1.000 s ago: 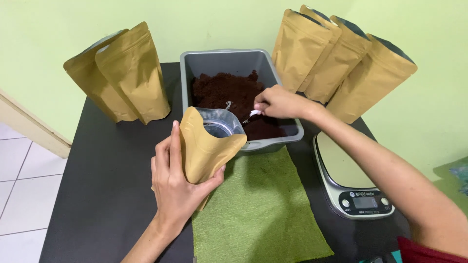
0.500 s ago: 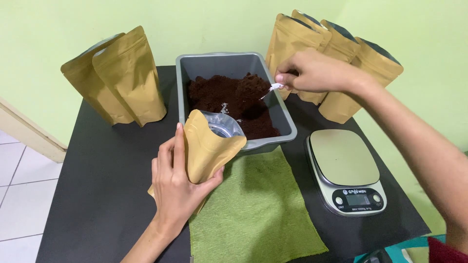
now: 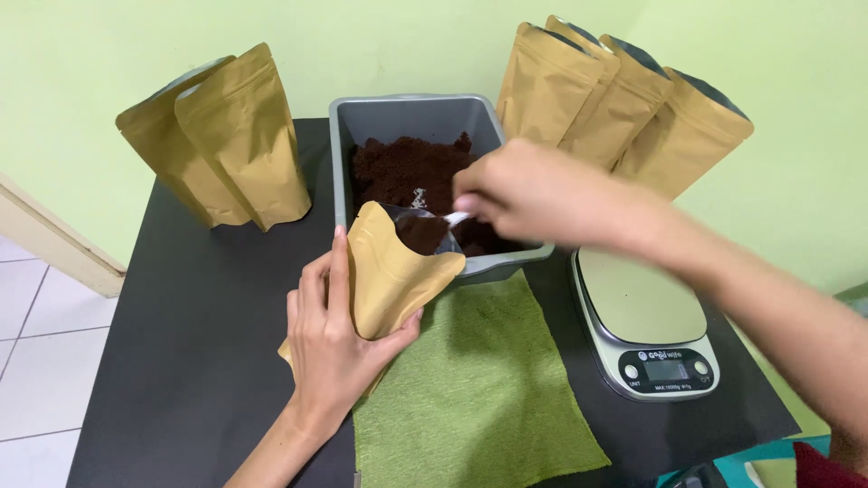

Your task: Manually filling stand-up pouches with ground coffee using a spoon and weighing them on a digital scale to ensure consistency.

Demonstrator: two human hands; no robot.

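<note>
Our left fingers (image 3: 339, 271) wrap the back of an open pouch (image 3: 393, 276), thumb pressing its front, holding it tilted at the near edge of the tray (image 3: 344, 163). Our right hand (image 3: 533, 194) pinches a small spoon (image 3: 455, 218) whose bowl is at the pouch mouth; the hand is blurred, so the exact grip is hard to read. The pouch looks light and crinkly, a soft foil-lined bag that would buckle if squeezed hard, so its middle is the best place to hold it. Dark brown powder (image 3: 407, 172) fills the tray. A green cloth (image 3: 479, 398) lies just below, a scale (image 3: 646, 325) to its right, and more pouches (image 3: 226, 145) stand at both rear corners of the table (image 3: 199, 343).
</note>
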